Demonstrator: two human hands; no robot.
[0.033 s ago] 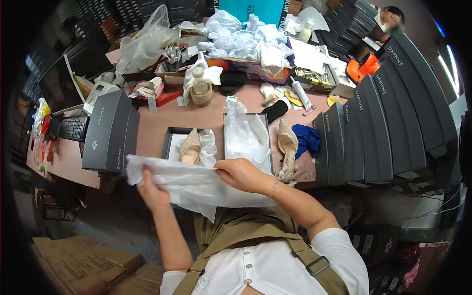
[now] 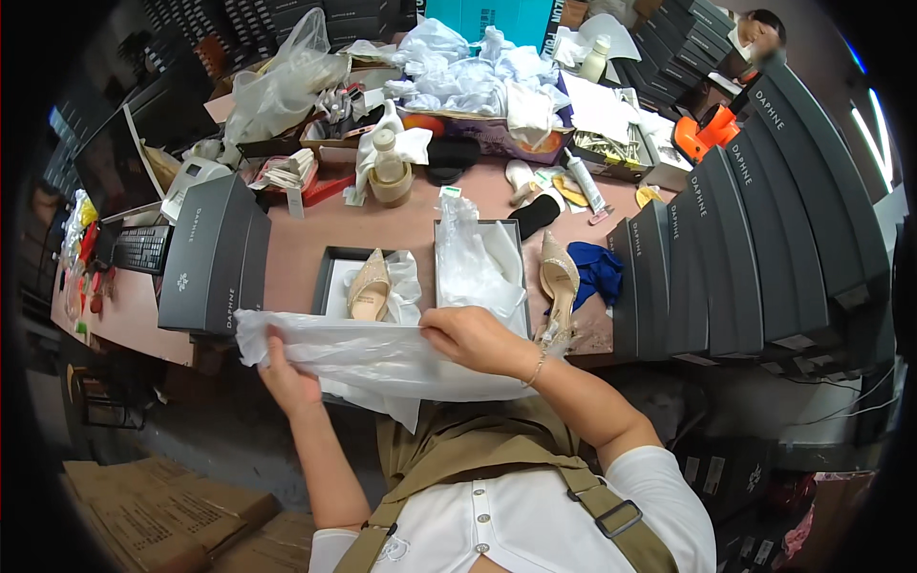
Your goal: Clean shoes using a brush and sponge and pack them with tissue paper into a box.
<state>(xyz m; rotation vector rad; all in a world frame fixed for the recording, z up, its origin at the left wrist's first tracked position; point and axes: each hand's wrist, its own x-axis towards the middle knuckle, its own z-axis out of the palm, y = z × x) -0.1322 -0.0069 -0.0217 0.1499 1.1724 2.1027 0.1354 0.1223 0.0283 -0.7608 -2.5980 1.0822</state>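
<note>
Both hands grip one translucent tissue sheet (image 2: 373, 353) | left hand (image 2: 287, 382) at left end, right hand (image 2: 473, 339) on top edge | long axis left-right | beige pump (image 2: 368, 286) in open shoebox (image 2: 330, 272) just above, centre frame

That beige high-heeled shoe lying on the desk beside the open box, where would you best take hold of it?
Grip the beige shoe around its narrow middle, coming from above on the person's right side. It lies lengthwise, pointed toe away and thin heel toward the desk edge, with the open box close on its left and a blue cloth on its right.

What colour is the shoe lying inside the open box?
Beige shoe, with a faint sparkle; head view.
</note>
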